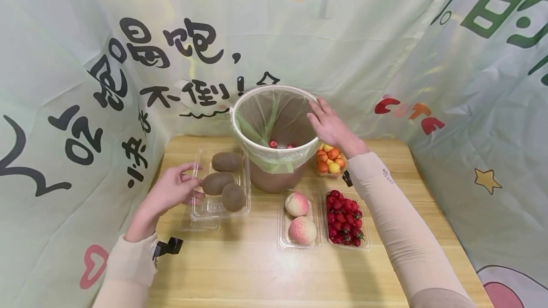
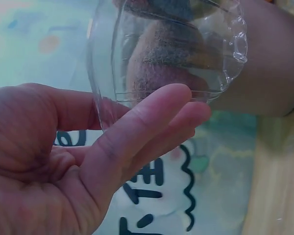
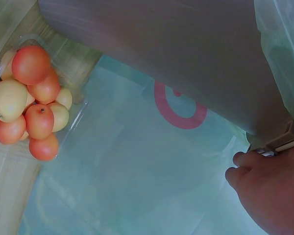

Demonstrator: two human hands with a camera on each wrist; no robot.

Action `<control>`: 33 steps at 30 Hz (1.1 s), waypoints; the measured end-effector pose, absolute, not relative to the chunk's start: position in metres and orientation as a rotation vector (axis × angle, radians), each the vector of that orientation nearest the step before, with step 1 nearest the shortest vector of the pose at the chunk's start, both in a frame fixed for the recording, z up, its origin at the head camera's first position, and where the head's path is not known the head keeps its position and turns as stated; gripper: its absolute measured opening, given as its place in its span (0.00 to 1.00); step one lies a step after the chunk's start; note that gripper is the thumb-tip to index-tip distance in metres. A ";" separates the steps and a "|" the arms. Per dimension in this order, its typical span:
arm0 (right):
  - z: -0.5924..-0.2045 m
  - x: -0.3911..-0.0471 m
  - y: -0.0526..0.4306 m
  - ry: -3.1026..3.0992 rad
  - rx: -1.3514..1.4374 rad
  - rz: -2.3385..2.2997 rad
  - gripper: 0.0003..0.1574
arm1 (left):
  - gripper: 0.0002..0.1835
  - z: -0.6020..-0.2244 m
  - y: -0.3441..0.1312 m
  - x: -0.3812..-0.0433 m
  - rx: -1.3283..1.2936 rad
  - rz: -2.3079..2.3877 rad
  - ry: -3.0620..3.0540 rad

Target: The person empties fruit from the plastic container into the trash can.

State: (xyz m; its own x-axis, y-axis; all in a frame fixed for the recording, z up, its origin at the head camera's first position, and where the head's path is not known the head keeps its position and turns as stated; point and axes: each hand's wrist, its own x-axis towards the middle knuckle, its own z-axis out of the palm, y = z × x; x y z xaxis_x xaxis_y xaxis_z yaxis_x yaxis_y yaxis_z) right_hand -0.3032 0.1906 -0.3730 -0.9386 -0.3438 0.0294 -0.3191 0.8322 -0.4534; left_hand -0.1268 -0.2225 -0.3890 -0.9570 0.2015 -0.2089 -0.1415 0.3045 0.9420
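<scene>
My left hand (image 1: 180, 187) pinches the near-left side of a clear plastic tray (image 1: 210, 214), which is held above the table. Three brown kiwifruit (image 1: 217, 183) lie in it; the left wrist view shows a kiwifruit (image 2: 161, 58) through the plastic, above my fingers. My right hand (image 1: 331, 125) holds the right rim of a brown bin (image 1: 274, 178) lined with a thin green bag (image 1: 252, 129). In the right wrist view its fingers curl at the rim, beside a bracket (image 3: 284, 139). Small red fruits (image 1: 273, 144) show deep inside the bin.
Two peaches (image 1: 303, 230) lie in a clear tray in front of the bin. Right of them sits a tray of red strawberries (image 1: 344, 217). Orange and yellow fruits (image 1: 330, 158) fill another tray under my right forearm. Printed cloth walls (image 1: 359, 51) enclose the wooden table (image 1: 257, 270).
</scene>
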 end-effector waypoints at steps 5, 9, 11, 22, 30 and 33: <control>-0.374 -0.304 0.192 2.948 -0.534 -0.721 0.45 | 0.26 -0.375 -0.229 -0.130 0.045 1.663 2.321; -0.374 -0.304 0.191 2.948 -0.537 -0.722 0.45 | 0.26 -0.370 -0.234 -0.130 0.030 1.648 2.337; -0.374 -0.304 0.191 2.948 -0.540 -0.721 0.45 | 0.27 -0.368 -0.237 -0.130 0.028 1.650 2.340; -0.375 -0.303 0.191 2.947 -0.542 -0.701 0.45 | 0.30 -0.346 -0.234 -0.147 0.030 1.659 2.342; -0.374 -0.303 0.191 2.959 -0.546 -0.723 0.44 | 0.30 -0.324 -0.233 -0.170 0.000 1.661 2.353; -0.373 -0.303 0.191 2.959 -0.548 -0.725 0.44 | 0.30 -0.319 -0.230 -0.180 -0.011 1.672 2.335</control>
State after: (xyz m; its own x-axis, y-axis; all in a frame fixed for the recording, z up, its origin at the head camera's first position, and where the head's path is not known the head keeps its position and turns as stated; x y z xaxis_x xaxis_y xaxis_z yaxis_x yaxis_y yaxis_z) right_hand -0.3026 0.1909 -0.3734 -0.9362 -0.3492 0.0387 -0.3276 0.8277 -0.4557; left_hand -0.1804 -0.2301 -0.3194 -0.9639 0.1487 -0.2209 -0.1612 0.3345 0.9285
